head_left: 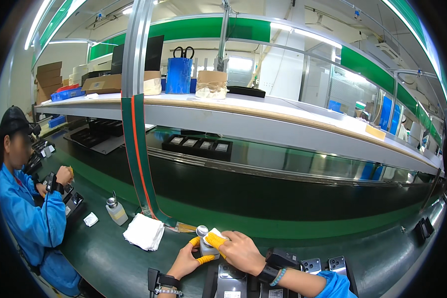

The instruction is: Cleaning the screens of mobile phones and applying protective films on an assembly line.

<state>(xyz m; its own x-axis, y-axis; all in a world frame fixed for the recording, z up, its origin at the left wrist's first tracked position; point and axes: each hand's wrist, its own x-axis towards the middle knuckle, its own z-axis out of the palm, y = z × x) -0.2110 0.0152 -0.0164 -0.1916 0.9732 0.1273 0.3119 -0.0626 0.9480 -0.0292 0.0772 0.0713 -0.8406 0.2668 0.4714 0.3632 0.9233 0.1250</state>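
Note:
Yellow finger cots cover several fingertips of both my hands. My left hand (184, 261) is wrapped round a small whitish dispenser bottle (208, 250) on the green bench. The bottle's round metal lid (202, 230) stands flipped up. My right hand (244, 252) pinches a small white cloth (214, 232) against the bottle's top; its fingers hide part of both. Just below my hands lies a silver smartphone (232, 283) in a black tray (209, 283). Two more smartphones (311, 265) lie to the right of my right wrist, partly behind the forearm.
A stack of white cloths (144, 232) lies left of my hands, beside another dispenser bottle (117, 212). A green post with an orange stripe (140, 154) rises behind them. Further back runs a dark conveyor belt (283, 191) under a shelf (283, 116). A co-worker in blue (30, 213) sits at left.

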